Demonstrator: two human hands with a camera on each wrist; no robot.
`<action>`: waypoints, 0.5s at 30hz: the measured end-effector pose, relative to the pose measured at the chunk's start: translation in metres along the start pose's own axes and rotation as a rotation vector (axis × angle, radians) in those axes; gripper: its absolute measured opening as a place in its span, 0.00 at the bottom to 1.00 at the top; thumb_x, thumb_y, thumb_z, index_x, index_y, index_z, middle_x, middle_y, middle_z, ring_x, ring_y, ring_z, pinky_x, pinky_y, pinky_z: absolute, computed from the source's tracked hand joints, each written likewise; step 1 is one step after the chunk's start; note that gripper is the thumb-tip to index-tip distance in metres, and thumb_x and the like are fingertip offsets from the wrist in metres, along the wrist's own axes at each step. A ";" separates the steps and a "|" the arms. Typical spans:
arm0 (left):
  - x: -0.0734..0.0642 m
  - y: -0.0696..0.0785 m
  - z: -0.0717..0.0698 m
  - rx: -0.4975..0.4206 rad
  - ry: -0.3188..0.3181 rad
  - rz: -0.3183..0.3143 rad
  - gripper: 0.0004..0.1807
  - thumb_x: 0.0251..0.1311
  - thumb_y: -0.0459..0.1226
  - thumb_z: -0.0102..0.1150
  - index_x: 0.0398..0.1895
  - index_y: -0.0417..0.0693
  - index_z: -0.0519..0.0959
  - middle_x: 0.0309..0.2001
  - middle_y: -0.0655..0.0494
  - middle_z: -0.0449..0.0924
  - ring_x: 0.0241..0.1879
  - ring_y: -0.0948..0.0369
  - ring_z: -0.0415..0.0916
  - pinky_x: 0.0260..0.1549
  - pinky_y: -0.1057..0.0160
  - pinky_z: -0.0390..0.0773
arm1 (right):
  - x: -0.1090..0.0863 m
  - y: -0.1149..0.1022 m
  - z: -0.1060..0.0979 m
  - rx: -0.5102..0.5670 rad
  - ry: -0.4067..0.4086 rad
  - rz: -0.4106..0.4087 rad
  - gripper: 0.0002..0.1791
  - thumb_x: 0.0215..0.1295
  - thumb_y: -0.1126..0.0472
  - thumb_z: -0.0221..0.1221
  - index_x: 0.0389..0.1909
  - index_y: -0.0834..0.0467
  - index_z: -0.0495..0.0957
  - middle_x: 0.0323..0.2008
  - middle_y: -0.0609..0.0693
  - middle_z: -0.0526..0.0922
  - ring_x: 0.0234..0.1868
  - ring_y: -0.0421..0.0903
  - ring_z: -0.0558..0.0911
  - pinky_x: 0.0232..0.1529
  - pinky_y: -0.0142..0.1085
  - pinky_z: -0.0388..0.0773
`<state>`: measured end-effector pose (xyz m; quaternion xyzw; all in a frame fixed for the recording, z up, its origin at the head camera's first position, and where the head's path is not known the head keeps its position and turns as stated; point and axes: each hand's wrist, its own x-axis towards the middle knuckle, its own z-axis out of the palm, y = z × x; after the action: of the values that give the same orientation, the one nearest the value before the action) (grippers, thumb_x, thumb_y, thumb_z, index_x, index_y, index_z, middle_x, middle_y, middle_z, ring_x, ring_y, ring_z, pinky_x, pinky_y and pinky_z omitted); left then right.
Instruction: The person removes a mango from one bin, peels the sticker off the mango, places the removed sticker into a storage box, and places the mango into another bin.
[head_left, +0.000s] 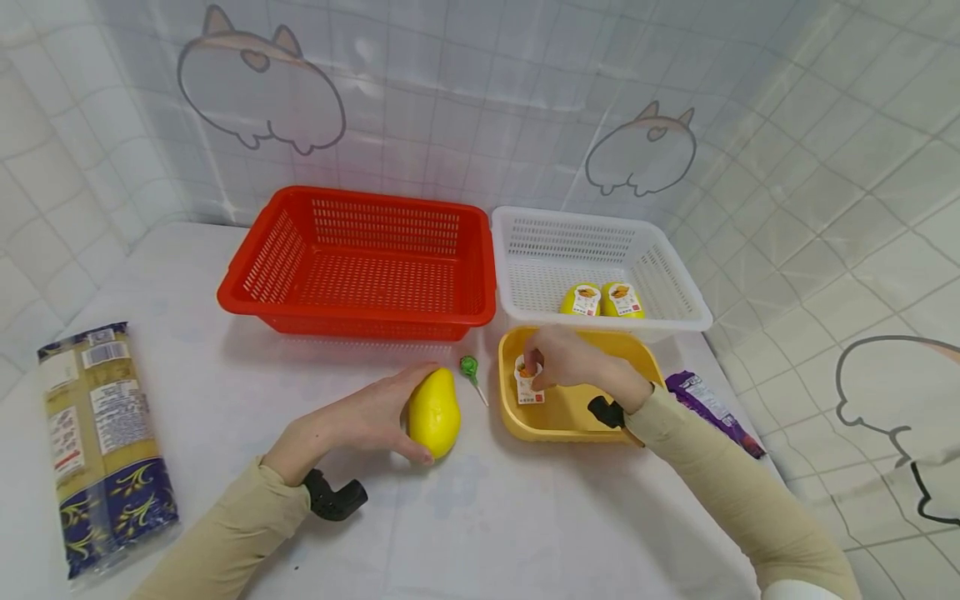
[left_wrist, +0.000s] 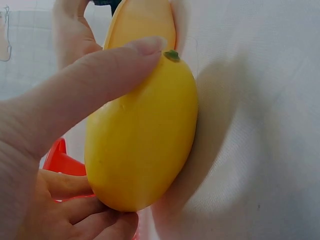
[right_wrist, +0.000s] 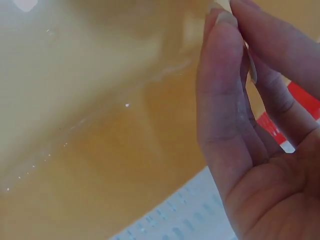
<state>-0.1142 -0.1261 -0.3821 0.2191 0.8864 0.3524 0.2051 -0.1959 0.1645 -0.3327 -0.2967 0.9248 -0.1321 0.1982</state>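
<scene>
My left hand (head_left: 367,417) grips a yellow mango (head_left: 435,414) from its left side. In the left wrist view, the thumb lies near the green stem end and the other fingers curl round the far end of the mango (left_wrist: 145,130). Inside the yellow bin (head_left: 570,429), my right hand (head_left: 570,358) pinches a white label (head_left: 530,393) with a small printed picture, near the bin's left wall. Thumb and fingertips (right_wrist: 225,35) come together at the top of the right wrist view, where most of the label is out of sight.
Behind stand a red basket (head_left: 360,321) and a white basket (head_left: 675,283) holding two labelled yellow mangoes (head_left: 602,300). A green lollipop (head_left: 469,368) lies between mango and bin. A noodle packet (head_left: 105,442) is far left, a purple packet (head_left: 712,408) at right.
</scene>
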 end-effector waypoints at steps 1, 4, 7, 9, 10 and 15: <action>0.000 0.000 0.000 -0.001 0.000 0.001 0.63 0.38 0.50 0.82 0.77 0.49 0.54 0.72 0.55 0.62 0.68 0.54 0.63 0.71 0.45 0.63 | 0.001 0.001 0.001 -0.008 -0.004 -0.015 0.08 0.53 0.67 0.72 0.25 0.58 0.81 0.22 0.46 0.75 0.28 0.43 0.71 0.30 0.31 0.69; 0.001 -0.001 0.000 0.000 -0.001 0.005 0.63 0.38 0.50 0.82 0.77 0.49 0.54 0.72 0.55 0.62 0.68 0.55 0.63 0.71 0.45 0.63 | 0.004 0.004 0.003 -0.024 -0.008 -0.056 0.07 0.50 0.69 0.71 0.23 0.59 0.81 0.20 0.45 0.74 0.26 0.42 0.70 0.28 0.30 0.67; 0.001 -0.001 0.000 0.002 -0.001 0.009 0.64 0.37 0.50 0.83 0.77 0.49 0.54 0.72 0.55 0.62 0.68 0.55 0.63 0.71 0.46 0.63 | 0.007 0.007 0.005 -0.034 -0.006 -0.079 0.07 0.48 0.70 0.70 0.22 0.59 0.81 0.19 0.44 0.73 0.24 0.41 0.69 0.27 0.29 0.64; 0.001 -0.001 0.000 0.001 0.000 0.009 0.64 0.37 0.50 0.83 0.77 0.48 0.54 0.73 0.55 0.61 0.68 0.54 0.63 0.71 0.45 0.63 | 0.009 0.008 0.006 -0.040 -0.007 -0.075 0.07 0.48 0.70 0.69 0.22 0.59 0.80 0.19 0.44 0.73 0.24 0.41 0.69 0.27 0.29 0.64; 0.001 -0.001 0.000 0.001 -0.001 0.008 0.64 0.37 0.50 0.83 0.77 0.48 0.54 0.73 0.55 0.61 0.68 0.54 0.63 0.71 0.46 0.63 | 0.009 0.008 0.006 -0.039 -0.011 -0.065 0.07 0.48 0.70 0.69 0.22 0.59 0.80 0.19 0.44 0.72 0.24 0.41 0.69 0.27 0.29 0.63; 0.001 0.000 0.000 -0.005 -0.002 0.000 0.63 0.37 0.50 0.83 0.77 0.49 0.54 0.72 0.56 0.62 0.68 0.55 0.63 0.71 0.45 0.63 | 0.011 0.008 0.007 -0.049 -0.016 -0.048 0.07 0.47 0.70 0.69 0.21 0.59 0.80 0.19 0.44 0.73 0.24 0.42 0.69 0.26 0.29 0.63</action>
<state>-0.1149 -0.1259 -0.3828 0.2188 0.8854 0.3544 0.2065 -0.2048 0.1637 -0.3452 -0.3247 0.9187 -0.1118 0.1953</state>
